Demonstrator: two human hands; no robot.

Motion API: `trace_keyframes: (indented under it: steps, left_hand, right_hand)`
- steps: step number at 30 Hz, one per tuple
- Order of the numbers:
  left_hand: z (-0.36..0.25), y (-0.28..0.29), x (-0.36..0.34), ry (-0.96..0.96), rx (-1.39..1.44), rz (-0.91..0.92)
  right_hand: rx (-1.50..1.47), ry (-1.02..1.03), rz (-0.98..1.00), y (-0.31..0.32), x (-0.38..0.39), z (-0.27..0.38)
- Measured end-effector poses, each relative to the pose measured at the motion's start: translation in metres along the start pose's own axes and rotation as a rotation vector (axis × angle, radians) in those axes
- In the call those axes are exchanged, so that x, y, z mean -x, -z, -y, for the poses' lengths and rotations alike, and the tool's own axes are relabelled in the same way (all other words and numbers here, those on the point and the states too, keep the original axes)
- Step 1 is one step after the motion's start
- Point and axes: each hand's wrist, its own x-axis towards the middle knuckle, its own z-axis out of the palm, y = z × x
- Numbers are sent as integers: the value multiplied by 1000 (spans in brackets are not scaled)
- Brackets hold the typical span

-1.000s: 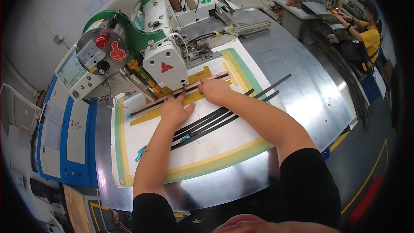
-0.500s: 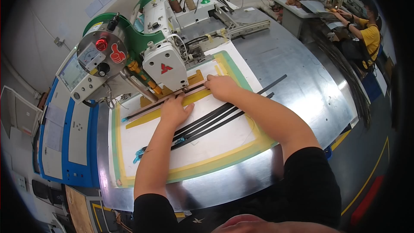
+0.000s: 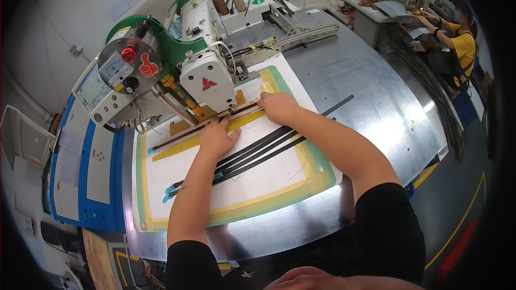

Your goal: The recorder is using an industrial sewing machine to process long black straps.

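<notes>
A long black strap (image 3: 174, 140) with a light-blue end lies in a narrow slot of the taped white sheet (image 3: 258, 183), running under the white sewing machine head (image 3: 208, 81). My left hand (image 3: 216, 137) rests on this strap close to the needle area, thumb spread from its fingers. Further right along the same strap, my right hand (image 3: 278, 109) has its fingers curled and pinched at it; the fingertips are partly hidden. Several more black straps (image 3: 252, 153), some with light-blue ends (image 3: 169, 192), lie slanted across the sheet beneath my forearms.
Yellow and green tape (image 3: 269, 210) borders the sheet on a shiny metal table (image 3: 371, 102). A control panel (image 3: 94, 96) and blue cabinet (image 3: 110, 182) stand left. Thread cones (image 3: 237, 2) sit behind the head. At far right a person in yellow (image 3: 463, 45) works at another machine.
The taped sheet, with the straps on it, has shifted slightly to the left under the machine head. My hands stay in nearly the same places.
</notes>
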Motion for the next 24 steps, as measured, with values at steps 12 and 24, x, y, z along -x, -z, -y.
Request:
trace_keyframes:
  steps: [12, 24]
  left_hand:
    - [7, -8, 1, -12, -25, -25]
    - [8, -12, 1, -29, -8, -52]
  right_hand:
    - [-91, 48, -47, -13, -13, 24]
    - [-98, 60, -50, -27, -18, 30]
